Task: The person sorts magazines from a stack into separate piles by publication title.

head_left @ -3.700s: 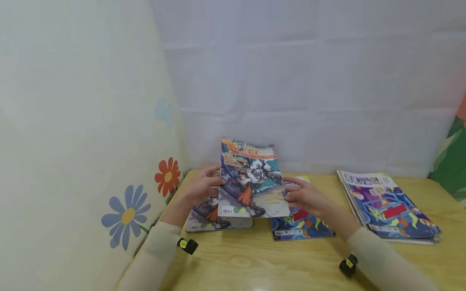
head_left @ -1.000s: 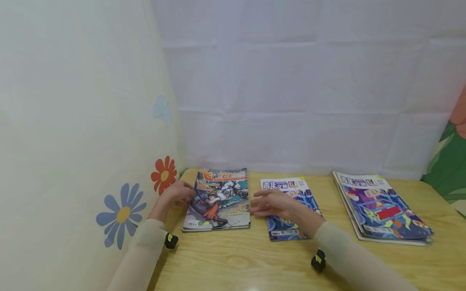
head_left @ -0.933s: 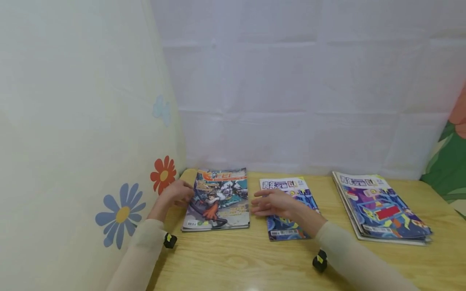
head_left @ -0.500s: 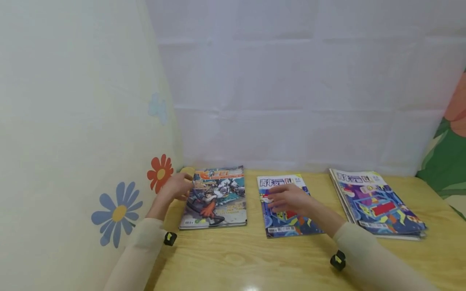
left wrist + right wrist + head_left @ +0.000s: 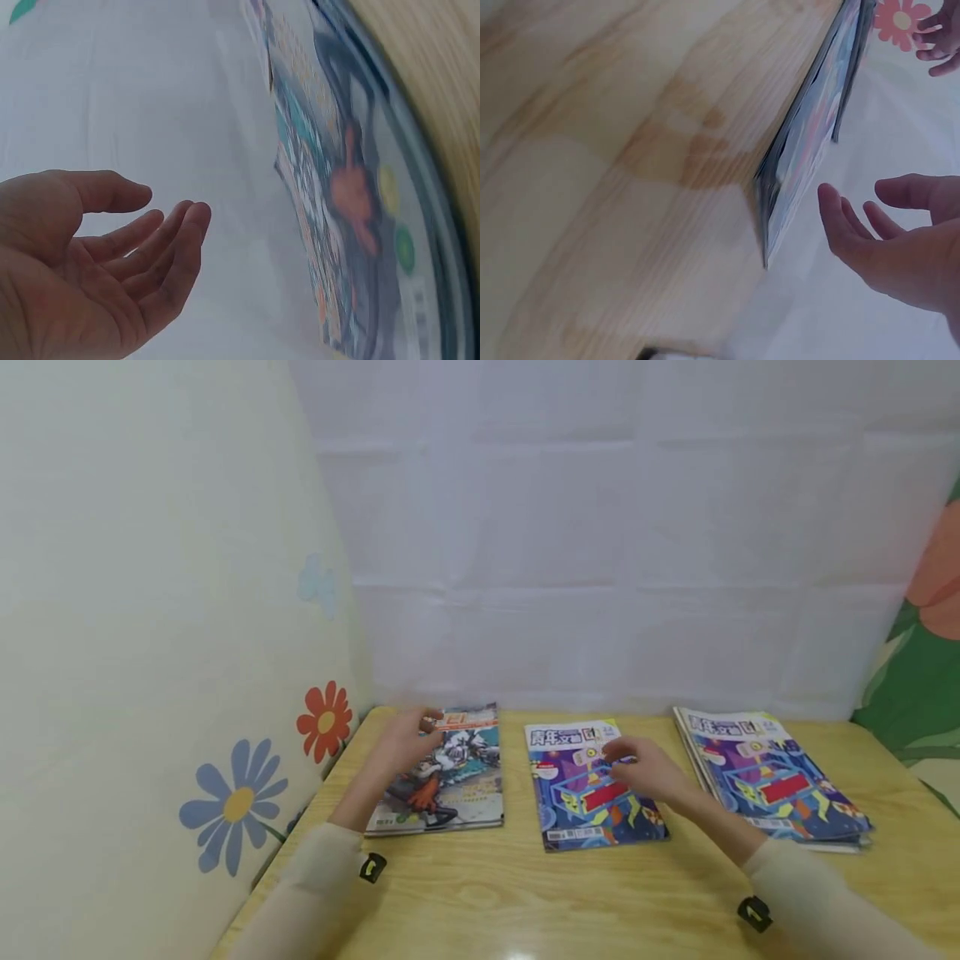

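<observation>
A stack of magazines (image 5: 472, 781) with an orange-titled, grey-teal cover lies flat at the table's left. My left hand (image 5: 403, 745) hovers over its left part and hides some of the cover. In the left wrist view that hand (image 5: 112, 262) has loosely bent fingers, apart from the magazines (image 5: 375, 225). A blue-purple magazine (image 5: 573, 818) lies in the middle, my right hand (image 5: 651, 768) hanging above its right edge. The right wrist view shows this hand (image 5: 900, 244) holding nothing, its fingers relaxed and its thumb spread from them.
To the right lies a slightly uneven stack of magazines (image 5: 780, 789) with the same blue-purple cover. The wooden table (image 5: 480, 902) meets a white cloth backdrop (image 5: 540, 560) behind and a flower-printed wall (image 5: 180, 635) on the left.
Earlier both hands held up an orange-titled magazine; it now lies on the left stack. Since then the hands have let go, and the right hand has moved rightward over the middle magazine.
</observation>
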### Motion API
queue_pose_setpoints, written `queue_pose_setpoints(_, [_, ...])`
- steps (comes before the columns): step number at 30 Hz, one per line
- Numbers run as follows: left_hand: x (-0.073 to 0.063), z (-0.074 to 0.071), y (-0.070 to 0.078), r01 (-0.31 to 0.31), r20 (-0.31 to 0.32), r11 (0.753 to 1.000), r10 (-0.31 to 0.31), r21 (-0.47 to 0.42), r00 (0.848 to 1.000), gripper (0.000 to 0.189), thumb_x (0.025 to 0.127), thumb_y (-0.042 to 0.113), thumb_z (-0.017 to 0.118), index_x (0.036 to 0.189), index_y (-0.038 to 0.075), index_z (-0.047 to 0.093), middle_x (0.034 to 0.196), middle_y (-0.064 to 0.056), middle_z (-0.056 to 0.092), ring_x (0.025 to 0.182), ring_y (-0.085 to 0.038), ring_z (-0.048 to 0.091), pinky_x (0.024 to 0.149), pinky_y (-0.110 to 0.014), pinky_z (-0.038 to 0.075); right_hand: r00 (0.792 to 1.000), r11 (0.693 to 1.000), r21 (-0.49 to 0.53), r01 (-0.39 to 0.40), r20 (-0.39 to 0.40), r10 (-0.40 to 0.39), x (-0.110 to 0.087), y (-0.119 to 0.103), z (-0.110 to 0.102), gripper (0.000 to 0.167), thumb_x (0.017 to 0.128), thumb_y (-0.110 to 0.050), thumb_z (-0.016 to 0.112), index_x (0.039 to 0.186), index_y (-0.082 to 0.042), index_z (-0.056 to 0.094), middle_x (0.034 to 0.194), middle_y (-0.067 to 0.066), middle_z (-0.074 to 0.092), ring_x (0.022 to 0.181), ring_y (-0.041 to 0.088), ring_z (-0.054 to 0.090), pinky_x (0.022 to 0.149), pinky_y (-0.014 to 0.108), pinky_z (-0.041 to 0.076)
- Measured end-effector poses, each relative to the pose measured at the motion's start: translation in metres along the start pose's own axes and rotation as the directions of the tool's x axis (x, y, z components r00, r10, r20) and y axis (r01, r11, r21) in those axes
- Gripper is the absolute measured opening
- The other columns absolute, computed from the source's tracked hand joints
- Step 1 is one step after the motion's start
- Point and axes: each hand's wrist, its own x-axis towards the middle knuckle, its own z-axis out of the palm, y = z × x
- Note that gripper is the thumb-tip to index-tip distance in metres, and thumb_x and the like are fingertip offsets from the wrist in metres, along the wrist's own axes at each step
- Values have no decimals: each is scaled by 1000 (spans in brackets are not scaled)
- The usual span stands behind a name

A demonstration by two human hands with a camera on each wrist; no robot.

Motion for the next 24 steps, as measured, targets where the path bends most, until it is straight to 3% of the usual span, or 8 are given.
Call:
queue_pose_setpoints(5, [-1, 26, 19, -52, 30, 998, 53, -44, 998, 33, 101, 16, 57, 133, 7, 62, 115, -15, 68, 69, -21, 61, 51, -34, 44, 999, 990, -134, 46, -17, -49, -4, 8, -14, 38, 87, 2, 63, 123, 13, 61, 112, 25, 66, 102, 40, 64, 88, 52, 55])
queue_pose_setpoints(10, [-1, 51, 27, -57, 123, 991, 72, -121, 990, 30, 102, 15, 58, 131, 7, 63, 112, -10, 68, 79, -17, 64, 59, -35, 51, 999, 975, -217, 40, -24, -46, -9, 19, -27, 31, 86, -1, 66, 113, 14, 64, 101, 22, 68, 94, 37, 65, 82, 50, 56])
queue_pose_setpoints(13, [-1, 65, 30, -11, 192, 971, 58, -237, 980, 33, 101, 14, 57, 133, 4, 61, 115, -14, 67, 87, -23, 68, 68, -38, 58, 1000, 963, -270, 3, -10, -6, -12, 23, -32, 29, 87, -5, 68, 110, 12, 65, 97, 18, 68, 90, 34, 65, 79, 48, 56])
queue_pose_setpoints(17, [2, 80, 39, 65, 268, 928, 39, -368, 963, 40, 100, 9, 53, 139, -1, 55, 119, -21, 64, 92, -32, 69, 73, -41, 61, 998, 959, -279, -46, 29, 56, -12, 26, -38, 33, 90, -10, 70, 111, 15, 64, 98, 21, 69, 89, 34, 66, 78, 48, 57])
queue_pose_setpoints(20, [5, 91, 47, 91, 277, 923, 17, -374, 961, 43, 98, 7, 54, 140, -4, 53, 115, -21, 65, 91, -34, 69, 71, -39, 61, 994, 955, -284, -86, 38, 101, -11, 27, -40, 37, 90, -14, 72, 112, 15, 64, 100, 22, 69, 88, 32, 66, 78, 47, 57])
queue_pose_setpoints(24, [7, 106, 54, 189, 292, 905, -76, -380, 953, 46, 97, 6, 56, 140, -8, 51, 118, -21, 64, 86, -31, 69, 69, -38, 61, 977, 951, -252, -180, 67, 203, -9, 27, -37, 39, 93, -18, 71, 113, 15, 65, 91, 15, 67, 79, 24, 64, 73, 41, 57])
